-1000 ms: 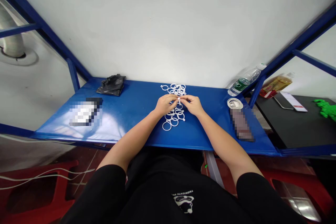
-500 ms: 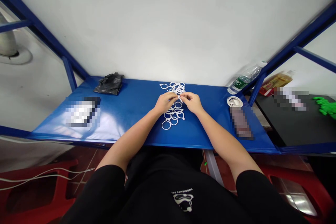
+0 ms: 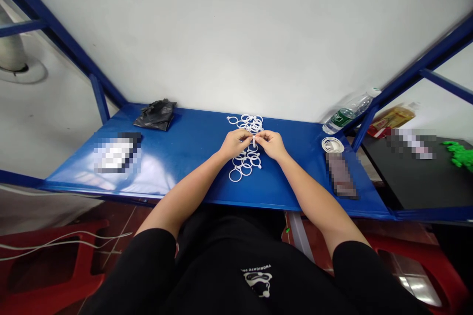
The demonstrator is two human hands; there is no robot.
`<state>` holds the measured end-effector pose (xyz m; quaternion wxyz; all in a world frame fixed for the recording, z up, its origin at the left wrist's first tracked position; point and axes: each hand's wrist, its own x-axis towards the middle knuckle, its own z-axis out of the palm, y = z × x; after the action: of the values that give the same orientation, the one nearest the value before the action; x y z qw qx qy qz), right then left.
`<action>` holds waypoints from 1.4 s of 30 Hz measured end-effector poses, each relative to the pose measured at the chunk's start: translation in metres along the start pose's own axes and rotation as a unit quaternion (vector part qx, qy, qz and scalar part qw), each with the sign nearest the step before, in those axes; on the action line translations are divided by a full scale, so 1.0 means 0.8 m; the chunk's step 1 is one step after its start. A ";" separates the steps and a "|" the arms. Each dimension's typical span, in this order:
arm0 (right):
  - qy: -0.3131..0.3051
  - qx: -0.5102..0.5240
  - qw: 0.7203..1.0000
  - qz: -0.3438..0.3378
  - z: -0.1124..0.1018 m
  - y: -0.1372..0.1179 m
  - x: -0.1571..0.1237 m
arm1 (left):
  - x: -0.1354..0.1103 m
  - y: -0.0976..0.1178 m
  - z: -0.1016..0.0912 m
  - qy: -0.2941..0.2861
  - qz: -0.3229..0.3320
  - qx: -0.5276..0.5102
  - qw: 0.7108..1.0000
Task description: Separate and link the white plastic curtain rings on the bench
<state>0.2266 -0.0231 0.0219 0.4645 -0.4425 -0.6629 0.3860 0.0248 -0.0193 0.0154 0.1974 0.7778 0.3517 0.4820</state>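
Observation:
My left hand (image 3: 233,143) and my right hand (image 3: 272,143) meet over the middle of the blue table (image 3: 185,157), fingertips pinched together on a small white plastic ring (image 3: 253,141). Below and between the hands lies a linked string of white rings (image 3: 244,166) flat on the table. A loose pile of more white rings (image 3: 248,122) sits just beyond the hands, near the wall.
A crumpled black bag (image 3: 155,114) lies at the back left. A clear water bottle (image 3: 347,111) lies at the back right, with a coiled white cable (image 3: 332,144) in front of it. Blue frame posts (image 3: 96,98) stand at both sides. Red stools (image 3: 51,266) sit below.
The hands stay together on the ring with small finger shifts; the view has drifted slightly. The rings on the table have not moved.

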 end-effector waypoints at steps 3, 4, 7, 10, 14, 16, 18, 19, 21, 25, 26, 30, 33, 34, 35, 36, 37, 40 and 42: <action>0.015 -0.011 1.000 -0.012 0.004 -0.002 -0.002 | 0.000 0.001 0.000 0.008 -0.002 0.005 1.000; 0.025 -0.023 0.999 -0.021 0.005 -0.004 -0.003 | 0.000 0.000 -0.001 0.010 0.001 0.010 1.000; 0.047 -0.066 0.996 -0.045 0.002 -0.008 -0.005 | 0.001 -0.005 -0.003 0.013 0.012 0.034 0.999; 0.050 -0.156 0.984 -0.065 -0.010 -0.012 -0.003 | 0.002 -0.018 -0.009 0.033 0.003 0.078 0.996; 0.001 -0.307 0.950 -0.059 -0.027 -0.009 0.000 | 0.001 -0.045 -0.015 0.038 -0.026 0.156 0.987; -0.039 -0.296 0.954 -0.035 -0.030 -0.006 0.001 | -0.002 -0.058 -0.015 0.013 -0.053 0.190 0.980; -0.051 -0.258 0.964 -0.025 -0.028 -0.002 0.001 | -0.004 -0.067 -0.013 -0.016 -0.078 0.216 0.973; -0.047 -0.243 0.968 -0.026 -0.027 0.000 0.000 | -0.005 -0.070 -0.011 -0.026 -0.083 0.221 0.971; -0.032 -0.231 0.972 -0.034 -0.024 0.001 0.000 | -0.007 -0.073 -0.008 -0.040 -0.088 0.224 0.970; 0.000 -0.250 0.967 -0.040 -0.023 0.005 0.001 | -0.008 -0.076 -0.004 -0.048 -0.102 0.227 0.967; 0.004 -0.258 0.965 -0.036 -0.024 0.007 0.002 | -0.008 -0.076 -0.004 -0.044 -0.103 0.227 0.967; -0.014 -0.285 0.958 -0.004 -0.027 0.015 0.006 | -0.008 -0.079 -0.002 -0.029 -0.111 0.227 0.967; -0.041 -0.307 0.951 0.003 -0.027 0.017 0.008 | -0.008 -0.080 -0.001 -0.030 -0.115 0.228 0.966; -0.050 -0.319 0.947 -0.002 -0.026 0.017 0.009 | -0.008 -0.080 -0.001 -0.030 -0.110 0.226 0.967; -0.058 -0.333 0.941 -0.009 -0.025 0.017 0.010 | -0.008 -0.080 -0.001 -0.028 -0.104 0.223 0.969; -0.065 -0.349 0.935 -0.014 -0.024 0.016 0.010 | -0.008 -0.080 -0.001 -0.024 -0.101 0.221 0.970; -0.072 -0.365 0.928 -0.016 -0.022 0.016 0.011 | -0.008 -0.080 -0.001 -0.020 -0.101 0.219 0.970; -0.086 -0.399 0.913 -0.010 -0.017 0.014 0.012 | -0.008 -0.080 -0.002 -0.002 -0.117 0.213 0.970; -0.087 -0.406 0.910 -0.009 -0.016 0.012 0.013 | -0.008 -0.080 -0.003 0.017 -0.126 0.204 0.971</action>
<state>0.2397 -0.0092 0.0190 0.1888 -0.5514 -0.8042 0.1167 -0.0019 0.0191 -0.0289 0.0873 0.7427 0.5412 0.3847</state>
